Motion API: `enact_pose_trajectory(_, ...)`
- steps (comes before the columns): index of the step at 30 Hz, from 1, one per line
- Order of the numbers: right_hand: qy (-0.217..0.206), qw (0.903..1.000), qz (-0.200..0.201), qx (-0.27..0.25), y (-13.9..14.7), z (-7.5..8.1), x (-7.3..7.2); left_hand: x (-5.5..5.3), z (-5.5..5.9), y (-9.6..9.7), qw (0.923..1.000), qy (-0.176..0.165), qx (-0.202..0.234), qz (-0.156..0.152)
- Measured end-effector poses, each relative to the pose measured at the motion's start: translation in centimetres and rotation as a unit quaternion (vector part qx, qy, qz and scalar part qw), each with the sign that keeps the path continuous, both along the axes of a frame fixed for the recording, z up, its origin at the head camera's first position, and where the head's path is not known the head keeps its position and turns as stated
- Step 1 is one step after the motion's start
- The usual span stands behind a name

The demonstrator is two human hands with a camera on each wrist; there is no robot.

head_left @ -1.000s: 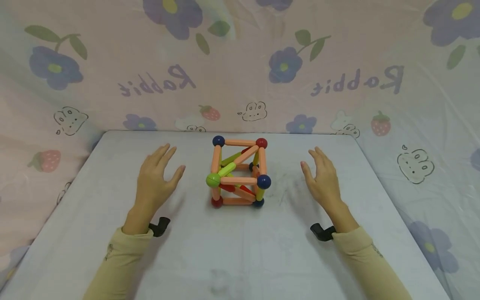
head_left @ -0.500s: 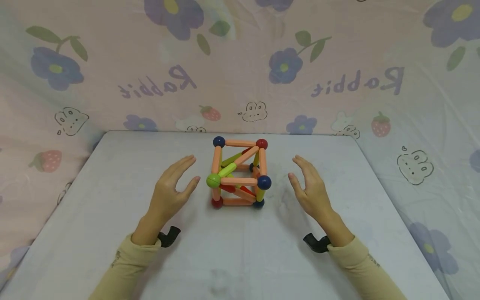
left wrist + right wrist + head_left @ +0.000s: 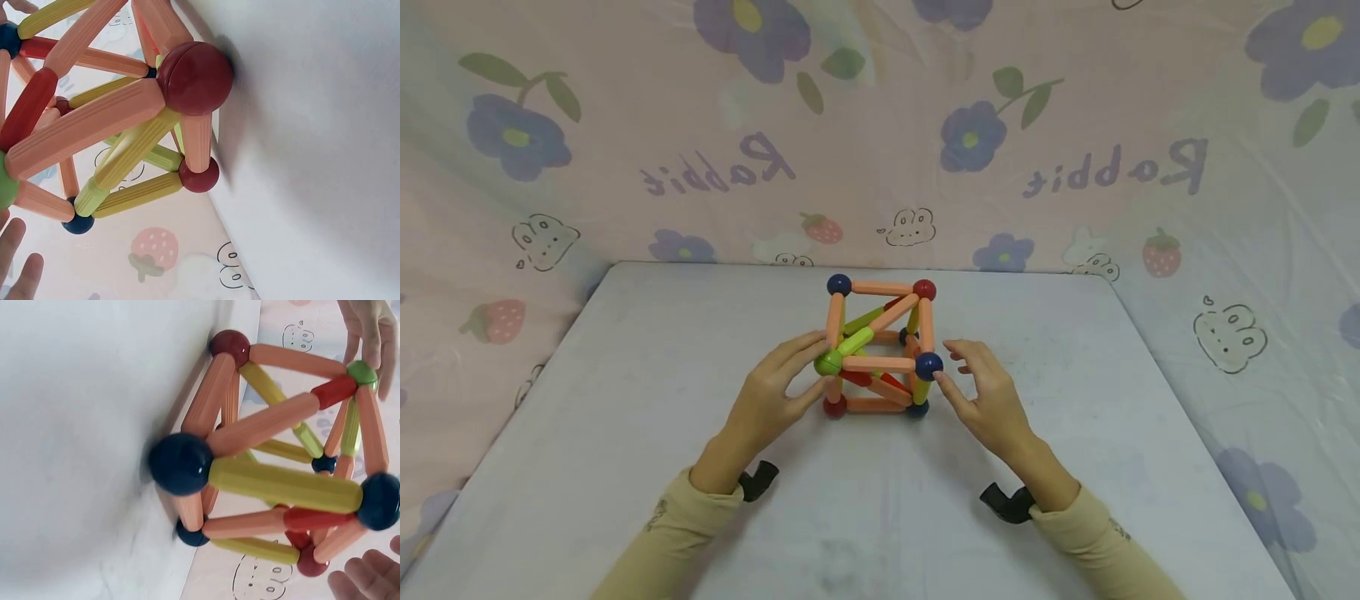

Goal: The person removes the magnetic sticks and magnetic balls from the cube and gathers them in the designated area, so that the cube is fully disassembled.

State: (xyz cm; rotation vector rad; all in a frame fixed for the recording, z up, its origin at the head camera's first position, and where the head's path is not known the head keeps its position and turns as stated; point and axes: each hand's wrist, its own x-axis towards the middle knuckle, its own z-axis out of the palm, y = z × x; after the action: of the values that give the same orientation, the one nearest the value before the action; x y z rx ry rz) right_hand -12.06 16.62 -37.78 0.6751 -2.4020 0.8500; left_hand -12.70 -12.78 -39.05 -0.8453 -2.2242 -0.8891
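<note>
A cube-like frame of magnetic rods and balls (image 3: pixel 880 364) stands on the white table, with orange, yellow-green and red rods. My left hand (image 3: pixel 767 400) is at its near left corner, thumb and fairly straight fingers on either side of the green ball (image 3: pixel 828 362). In the right wrist view, that hand's fingers (image 3: pixel 372 337) reach the green ball (image 3: pixel 362 374). My right hand (image 3: pixel 992 408) is at the near right corner, its thumb at the navy ball (image 3: pixel 928 367) and its fingers apart from the frame. Its fingertips (image 3: pixel 362 575) lie beside the navy ball (image 3: pixel 380 501) in the right wrist view.
The table (image 3: pixel 625 375) is backed and flanked by a curtain (image 3: pixel 880 167) printed with flowers, rabbits and strawberries. A black angular piece (image 3: pixel 760 481) sits at the left wrist and a similar black piece (image 3: pixel 1007 503) at the right.
Both hands have come inward from either side to the frame's near upper corners. The frame has stayed in place on the table.
</note>
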Motion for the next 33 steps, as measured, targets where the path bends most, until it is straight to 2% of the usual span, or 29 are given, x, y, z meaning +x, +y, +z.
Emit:
enact_pose_trajectory(6, 0.012, 0.9997, 0.019, -0.002, -1.0, -0.2, 0.1, 0.1, -0.1, 0.4, 0.9999, -0.007, -0.008, -0.001)
enact_pose_trajectory(14, 0.016, 0.9996, 0.006, -0.021, -2.1, -0.4, -0.1, -0.1, -0.5, 0.4, 0.9999, 0.000, 0.008, -0.006)
enact_pose_trajectory(19, 0.019, 0.9990, 0.005, -0.039, -2.9, -0.4, -0.4, -0.1, -0.6, 0.3, 0.9997, 0.018, 0.017, 0.001)
enact_pose_trajectory(28, 0.030, 0.9969, 0.028, -0.066, -4.1, -0.9, -1.2, -0.1, -0.8, -0.5, 0.9982, 0.053, 0.021, 0.016)
enact_pose_trajectory(33, 0.035, 0.9966, 0.041, -0.063, -4.6, -1.2, -1.7, -0.1, -0.8, -0.8, 0.9987, 0.039, 0.030, 0.013)
